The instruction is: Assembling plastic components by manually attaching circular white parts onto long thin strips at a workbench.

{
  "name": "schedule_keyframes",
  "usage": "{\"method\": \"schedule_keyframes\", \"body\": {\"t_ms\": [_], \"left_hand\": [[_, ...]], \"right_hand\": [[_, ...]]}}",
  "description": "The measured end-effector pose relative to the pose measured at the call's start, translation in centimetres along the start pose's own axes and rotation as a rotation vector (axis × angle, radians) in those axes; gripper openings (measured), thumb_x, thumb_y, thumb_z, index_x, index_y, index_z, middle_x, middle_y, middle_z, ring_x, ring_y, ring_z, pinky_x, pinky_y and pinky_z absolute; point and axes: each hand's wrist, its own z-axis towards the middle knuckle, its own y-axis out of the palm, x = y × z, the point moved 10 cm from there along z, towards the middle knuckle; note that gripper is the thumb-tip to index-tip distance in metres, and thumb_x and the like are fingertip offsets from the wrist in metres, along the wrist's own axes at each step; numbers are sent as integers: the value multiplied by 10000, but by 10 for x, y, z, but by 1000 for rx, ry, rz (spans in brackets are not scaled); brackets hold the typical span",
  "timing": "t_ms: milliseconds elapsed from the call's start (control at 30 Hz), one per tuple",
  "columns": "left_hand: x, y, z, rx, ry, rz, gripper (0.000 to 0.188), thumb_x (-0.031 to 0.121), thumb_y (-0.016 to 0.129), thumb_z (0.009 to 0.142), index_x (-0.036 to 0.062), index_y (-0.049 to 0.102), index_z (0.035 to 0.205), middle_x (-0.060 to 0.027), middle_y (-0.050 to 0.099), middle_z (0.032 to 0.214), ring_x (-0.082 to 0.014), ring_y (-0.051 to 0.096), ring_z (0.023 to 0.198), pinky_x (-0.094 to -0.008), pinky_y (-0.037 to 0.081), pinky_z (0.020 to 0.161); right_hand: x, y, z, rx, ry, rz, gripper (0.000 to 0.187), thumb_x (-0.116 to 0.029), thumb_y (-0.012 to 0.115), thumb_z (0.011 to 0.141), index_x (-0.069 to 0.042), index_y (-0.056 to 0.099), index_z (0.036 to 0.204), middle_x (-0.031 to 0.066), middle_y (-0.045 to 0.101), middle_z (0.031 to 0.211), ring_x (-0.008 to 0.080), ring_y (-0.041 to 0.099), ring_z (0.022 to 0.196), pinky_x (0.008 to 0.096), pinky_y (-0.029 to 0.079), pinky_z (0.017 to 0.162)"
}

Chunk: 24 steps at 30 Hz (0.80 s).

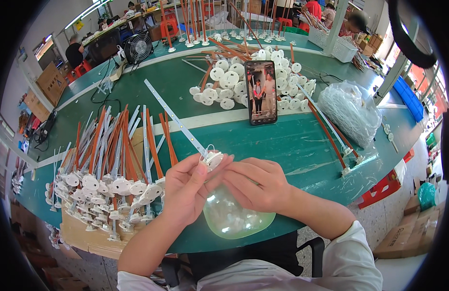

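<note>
Strip [178, 121], long and white, slants up-left from its round cap [213, 159], just above the clear bowl [234, 218] on the tabletop [292, 140]. Left hand [188, 189] curls its grip around the cap; right hand [256, 184], fingers bent, pinches it too.

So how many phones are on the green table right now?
1. A single phone stands propped upright at the middle of the green table, in front of the pile of white discs. Clutter could hide others.
</note>
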Motion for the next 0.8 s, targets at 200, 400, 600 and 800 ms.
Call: {"method": "schedule_keyframes", "body": {"t_ms": [200,400,600,800], "left_hand": [[-1,3,0,-31,-14,-112,331,127,518,994,-72,515,1259,-208,606,1229,-361,540,1230,-448,465,1048],[2,2,0,-23,26,12,364,199,466,1019,-74,503,1258,-249,588,1239,-393,532,1230,-465,472,1031],[3,-5,3,6,27,36,371,211,476,1017,-78,515,1246,-243,604,1215,-378,555,1207,-429,485,1023],[-1,-4,4,-6,-7,68,372,216,492,1010,-76,522,1239,-239,609,1211,-375,560,1203,-424,484,1025]], "right_hand": [[-4,3,-4,-64,-44,-90,254,-68,666,680,-2,612,920,100,632,949,178,630,707,272,520,530],[-1,4,-5,-89,-35,-134,257,-76,662,678,3,605,915,105,630,937,179,625,704,263,517,533],[-6,6,-2,-142,-114,-115,275,-64,653,672,35,600,923,107,614,901,181,620,694,265,520,537],[-7,6,-5,-166,-135,-119,272,-54,663,672,45,606,919,106,614,889,182,618,663,276,528,529]]}}
